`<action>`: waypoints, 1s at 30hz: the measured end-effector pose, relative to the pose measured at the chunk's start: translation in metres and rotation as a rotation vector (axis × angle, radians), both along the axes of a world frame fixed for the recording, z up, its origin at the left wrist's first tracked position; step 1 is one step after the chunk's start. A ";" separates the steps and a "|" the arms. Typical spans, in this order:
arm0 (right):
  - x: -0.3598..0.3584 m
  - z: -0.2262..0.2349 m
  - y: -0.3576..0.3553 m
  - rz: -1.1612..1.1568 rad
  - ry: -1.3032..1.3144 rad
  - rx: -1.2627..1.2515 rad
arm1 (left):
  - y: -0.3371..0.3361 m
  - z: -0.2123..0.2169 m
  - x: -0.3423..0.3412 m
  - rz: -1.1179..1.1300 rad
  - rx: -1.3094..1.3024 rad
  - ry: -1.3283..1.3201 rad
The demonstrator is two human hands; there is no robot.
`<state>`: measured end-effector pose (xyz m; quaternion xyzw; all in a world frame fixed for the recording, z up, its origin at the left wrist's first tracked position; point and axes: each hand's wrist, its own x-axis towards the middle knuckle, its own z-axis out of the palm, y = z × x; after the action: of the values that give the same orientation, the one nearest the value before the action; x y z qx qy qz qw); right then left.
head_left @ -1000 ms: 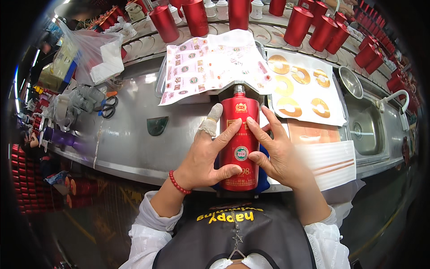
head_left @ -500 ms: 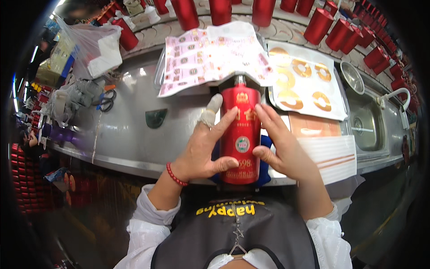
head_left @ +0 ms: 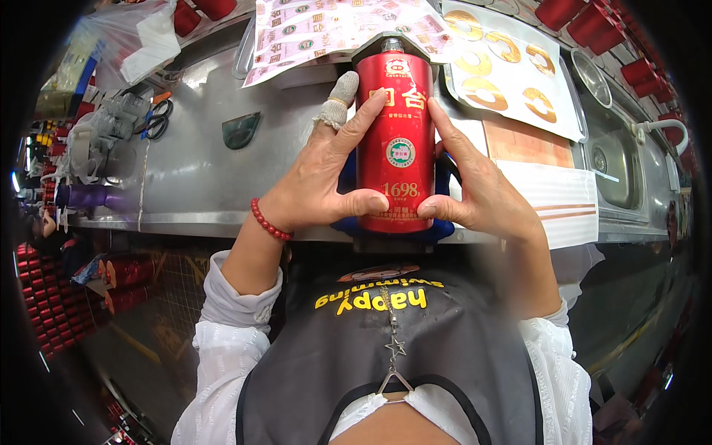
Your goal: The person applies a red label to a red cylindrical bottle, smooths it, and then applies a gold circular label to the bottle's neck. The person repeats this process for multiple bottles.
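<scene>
A red bottle (head_left: 397,182) with gold lettering and a round green-and-white emblem lies in front of me, its clear-capped neck pointing away. Beneath it shows a blue support (head_left: 443,178). My left hand (head_left: 311,174) holds the bottle's left side, its thumb near the bottom end and a fingertip on the gold characters. One of its fingers wears a grey cloth cover (head_left: 341,93). From the right, my right hand (head_left: 486,185) holds the bottle, thumb low on the front and fingers along the side; some of those fingers are hidden.
Behind the bottle lies a sheet of pink labels (head_left: 311,30); right of it, a sheet of gold ring-shaped stickers (head_left: 512,48). A dark green scraper (head_left: 241,130) and scissors (head_left: 157,122) lie left. A sink (head_left: 619,167) is at right. Red bottles (head_left: 593,26) stand behind.
The view has tipped downward, so bottle and bench sit higher in the picture. Both hands remain on the bottle; my right thumb is now nearer its bottom end.
</scene>
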<state>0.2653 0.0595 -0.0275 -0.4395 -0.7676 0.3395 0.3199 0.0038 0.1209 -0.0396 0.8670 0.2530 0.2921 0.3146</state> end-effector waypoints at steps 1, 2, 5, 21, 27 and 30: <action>0.000 -0.001 0.000 0.001 -0.007 -0.007 | 0.000 0.000 0.000 -0.002 0.002 0.002; 0.001 -0.001 0.000 0.001 -0.013 -0.014 | 0.000 -0.001 0.000 -0.005 0.004 0.004; 0.006 -0.002 0.002 -0.006 -0.049 0.013 | 0.001 0.000 0.001 -0.006 0.004 0.012; -0.031 0.076 0.072 0.094 -0.427 0.781 | 0.033 -0.045 -0.121 0.708 0.233 0.420; -0.016 0.063 0.105 0.017 -0.241 0.473 | 0.056 -0.044 -0.150 0.644 0.282 0.617; -0.023 0.060 0.097 -0.089 -0.483 0.967 | 0.066 -0.043 -0.161 0.606 0.604 0.582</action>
<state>0.2423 0.1568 0.0330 -0.3396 -0.8687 -0.1772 0.3141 -0.1572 0.1871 -0.0826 0.8524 0.4741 0.1768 -0.1316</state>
